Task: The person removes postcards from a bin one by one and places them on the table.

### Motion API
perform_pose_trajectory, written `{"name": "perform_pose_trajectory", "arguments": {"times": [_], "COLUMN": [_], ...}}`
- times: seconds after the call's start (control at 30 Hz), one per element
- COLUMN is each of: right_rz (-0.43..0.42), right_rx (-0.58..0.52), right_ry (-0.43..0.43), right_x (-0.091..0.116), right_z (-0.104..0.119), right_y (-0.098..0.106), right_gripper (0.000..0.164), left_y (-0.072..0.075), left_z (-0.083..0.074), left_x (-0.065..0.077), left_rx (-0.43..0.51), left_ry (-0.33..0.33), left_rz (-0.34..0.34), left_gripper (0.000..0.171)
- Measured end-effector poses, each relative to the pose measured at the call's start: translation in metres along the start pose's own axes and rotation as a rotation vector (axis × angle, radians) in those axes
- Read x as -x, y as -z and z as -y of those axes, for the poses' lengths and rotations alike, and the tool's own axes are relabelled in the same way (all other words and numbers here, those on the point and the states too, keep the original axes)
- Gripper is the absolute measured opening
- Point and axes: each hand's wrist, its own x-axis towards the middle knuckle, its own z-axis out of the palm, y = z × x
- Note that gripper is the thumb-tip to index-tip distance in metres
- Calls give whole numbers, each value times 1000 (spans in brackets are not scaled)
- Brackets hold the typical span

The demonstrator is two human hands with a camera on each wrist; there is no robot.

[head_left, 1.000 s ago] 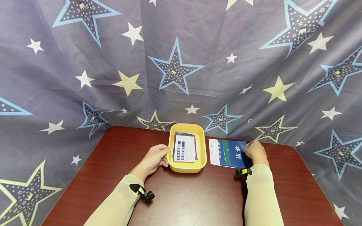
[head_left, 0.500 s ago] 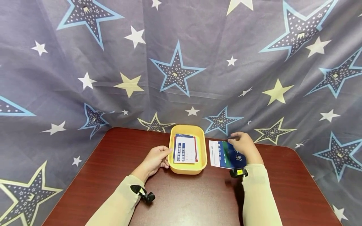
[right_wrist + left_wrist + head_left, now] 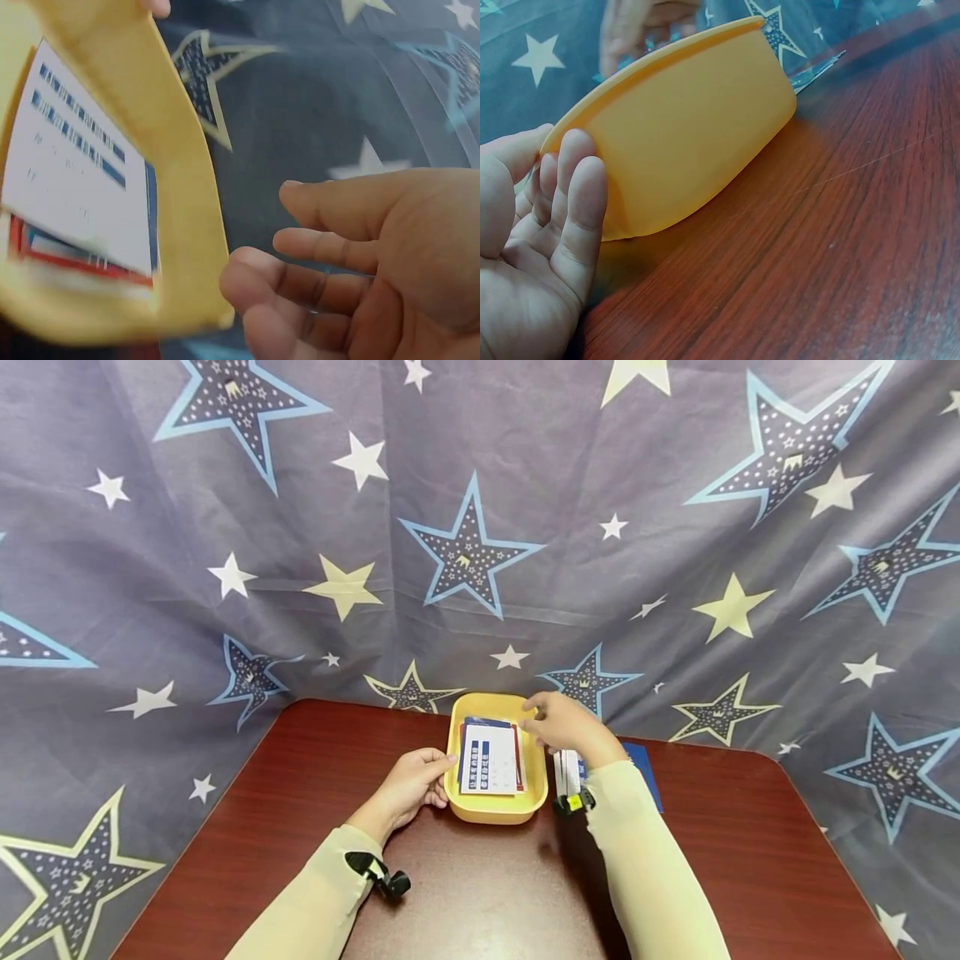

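Observation:
A yellow plastic tray point(image 3: 491, 817) stands at the back middle of the table. In it lies a small stack of cards, with a white card point(image 3: 486, 764) on top and blue and red edges showing beneath. My left hand point(image 3: 408, 781) pinches the tray's left rim, thumb on top and fingers against the outer wall point(image 3: 690, 120). My right hand point(image 3: 566, 725) is at the tray's right rim with nothing between its loosely bent fingers, as the right wrist view confirms. Beneath my right forearm, partly hidden, lie overlapping cards, including a blue card point(image 3: 645, 768).
The dark red wooden table point(image 3: 465, 893) ends at a grey curtain point(image 3: 420, 635) printed with stars, close behind the tray. A small black camera point(image 3: 382, 877) is strapped to the left wrist and another black camera point(image 3: 573, 803) to the right.
My right hand has left the blue card and moved left to the tray's right rim. The blue card remains on the table. My left hand keeps its place on the tray.

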Motion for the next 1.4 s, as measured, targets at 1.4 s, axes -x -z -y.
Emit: {"name": "perform_pose_trajectory", "arguments": {"times": [1.4], "right_rz": [-90], "right_rx": [369], "right_ry": [-50], "right_x": [-139], "right_z": [-47], "right_y": [-65], "right_gripper": [68], "left_y": [0], "left_z": [1], "left_x": [2], "left_rx": [17], "left_ry": [8], "left_rz": [10], "left_gripper": [24]}}
